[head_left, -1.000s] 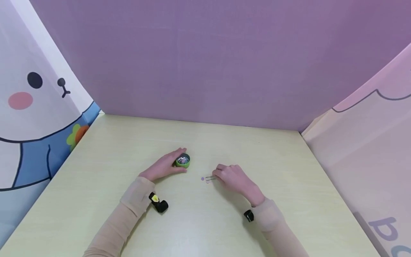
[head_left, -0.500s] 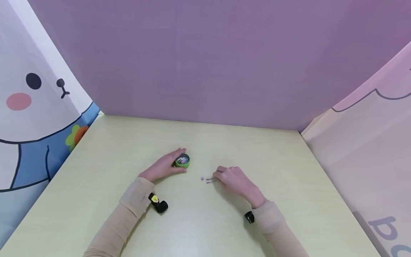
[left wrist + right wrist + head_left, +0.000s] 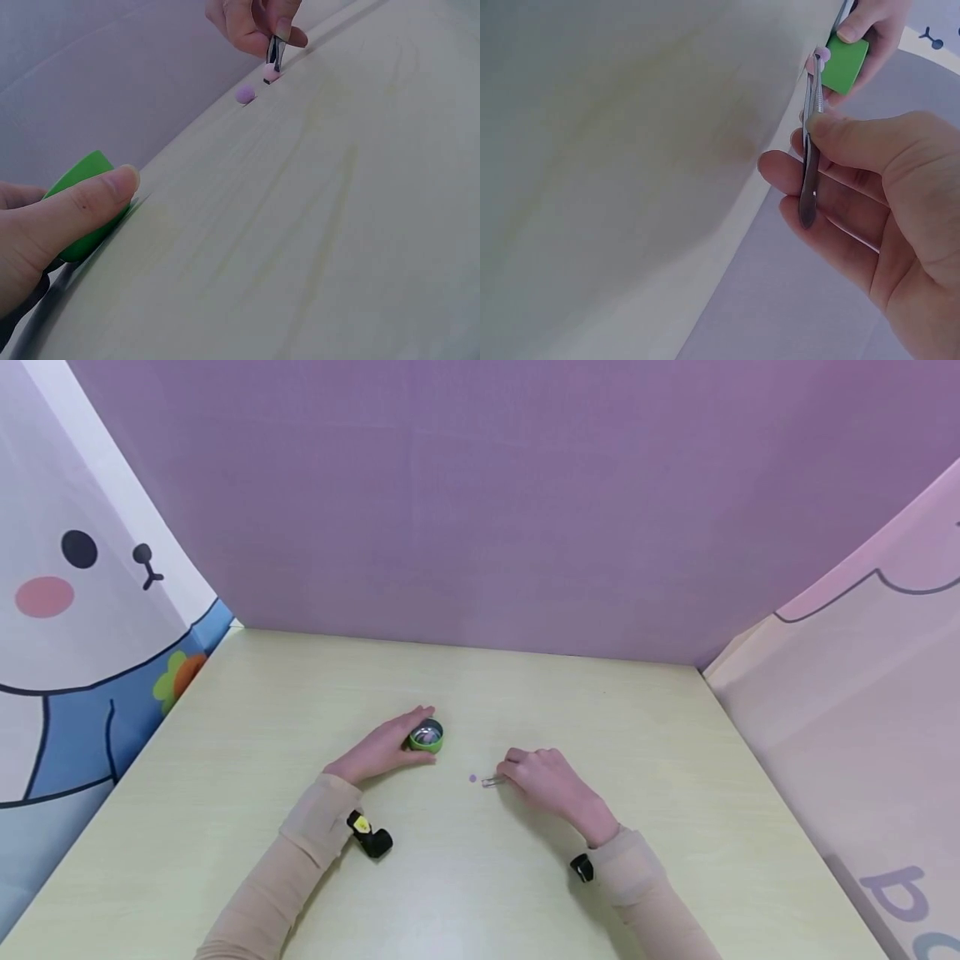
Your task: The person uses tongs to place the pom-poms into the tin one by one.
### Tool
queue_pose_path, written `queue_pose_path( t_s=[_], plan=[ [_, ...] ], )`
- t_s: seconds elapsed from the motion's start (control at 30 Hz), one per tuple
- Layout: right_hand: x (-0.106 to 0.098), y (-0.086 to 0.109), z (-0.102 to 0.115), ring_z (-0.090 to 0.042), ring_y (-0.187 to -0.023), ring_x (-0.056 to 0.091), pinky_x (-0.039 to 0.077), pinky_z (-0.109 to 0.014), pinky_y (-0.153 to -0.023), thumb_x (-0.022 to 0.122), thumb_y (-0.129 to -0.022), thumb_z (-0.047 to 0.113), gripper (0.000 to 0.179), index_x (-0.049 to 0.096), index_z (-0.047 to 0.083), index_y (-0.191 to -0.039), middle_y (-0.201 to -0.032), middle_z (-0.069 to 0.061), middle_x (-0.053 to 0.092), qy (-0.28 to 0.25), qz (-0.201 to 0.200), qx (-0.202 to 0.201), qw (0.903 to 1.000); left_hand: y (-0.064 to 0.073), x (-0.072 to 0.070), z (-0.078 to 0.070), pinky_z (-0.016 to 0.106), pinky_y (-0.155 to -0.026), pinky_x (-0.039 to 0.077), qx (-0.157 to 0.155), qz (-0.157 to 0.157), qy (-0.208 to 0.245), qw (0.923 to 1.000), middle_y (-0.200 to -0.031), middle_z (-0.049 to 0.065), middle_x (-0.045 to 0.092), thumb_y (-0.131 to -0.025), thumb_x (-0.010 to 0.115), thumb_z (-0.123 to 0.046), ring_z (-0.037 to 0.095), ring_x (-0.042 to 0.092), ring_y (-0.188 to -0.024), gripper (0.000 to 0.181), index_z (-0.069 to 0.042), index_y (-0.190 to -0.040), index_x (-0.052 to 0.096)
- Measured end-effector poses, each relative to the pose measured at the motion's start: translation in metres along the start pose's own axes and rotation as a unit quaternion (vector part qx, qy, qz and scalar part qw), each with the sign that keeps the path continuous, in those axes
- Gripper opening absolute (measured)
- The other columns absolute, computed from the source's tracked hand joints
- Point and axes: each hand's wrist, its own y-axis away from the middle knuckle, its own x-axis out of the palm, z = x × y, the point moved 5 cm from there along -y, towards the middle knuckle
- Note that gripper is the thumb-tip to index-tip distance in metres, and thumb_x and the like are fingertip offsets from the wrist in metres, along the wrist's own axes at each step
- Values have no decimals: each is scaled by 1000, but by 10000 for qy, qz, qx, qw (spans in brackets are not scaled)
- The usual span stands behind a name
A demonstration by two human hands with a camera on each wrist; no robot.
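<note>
On the table, my left hand (image 3: 381, 748) holds a small green bowl (image 3: 426, 746) with a shiny metal inside, thumb on its near side and fingers on the far side. Something pale shows in the bowl, too small to tell. My right hand (image 3: 546, 779) pinches a pair of metal tweezers (image 3: 811, 150) between thumb and fingers, tips pointing left. In the left wrist view, the tweezer tips are at either side of a small pink ball (image 3: 271, 73) on the table. A purple ball (image 3: 245, 94) lies beside it, toward the bowl, apart from the tips.
The pale wooden table (image 3: 480, 877) meets a purple backdrop (image 3: 480, 510) at its far edge. Printed panels stand at both sides, the left one with a cartoon animal (image 3: 82, 610). A black wrist camera (image 3: 371, 837) hangs by the left sleeve.
The tweezer tips have drawn closer together at the pink ball, and the right hand has shifted very slightly. My left hand and the bowl have stayed in place.
</note>
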Motion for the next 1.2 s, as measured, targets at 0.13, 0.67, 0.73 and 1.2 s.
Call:
queue_pose_path(
  t_s=[0.13, 0.67, 0.73, 1.2],
  plan=[
    [0, 1, 0, -9, -56, 58, 42, -18, -45, 69, -91, 11, 9, 75, 16, -93, -84, 3, 70, 51, -51, -8, 10000, 0, 1, 0, 51, -123, 30, 10, -2, 14, 10000, -164, 13, 26, -85, 73, -49, 34, 30, -150, 94, -12, -158, 26],
    [-5, -5, -6, -12, -61, 64, 47, -21, -47, 67, -88, 2, 16, 75, 14, -94, -88, 1, 72, 248, -192, -29, 9995, 0, -1, -9, 52, -123, 29, -17, 67, -48, 10000, -164, 15, 25, -87, 73, -46, 35, 28, -151, 93, -11, -158, 25],
    [-6, -6, -7, -12, -61, 63, 46, -20, -46, 67, -88, 2, 16, 75, 14, -94, -88, 1, 72, 205, -231, -18, 9995, -1, 0, -8, 52, -123, 30, -18, 76, -60, 10000, -164, 15, 24, -87, 73, -47, 35, 28, -151, 93, -12, -158, 25],
    [-14, -32, -12, -9, -55, 55, 41, -19, -44, 66, -94, 14, 9, 74, 16, -92, -85, 3, 70, -87, -516, 11, 9986, -2, 1, -10, 50, -124, 30, -39, 32, -68, 10000, -164, 13, 26, -87, 74, -45, 33, 28, -151, 91, -12, -157, 27]
  ],
)
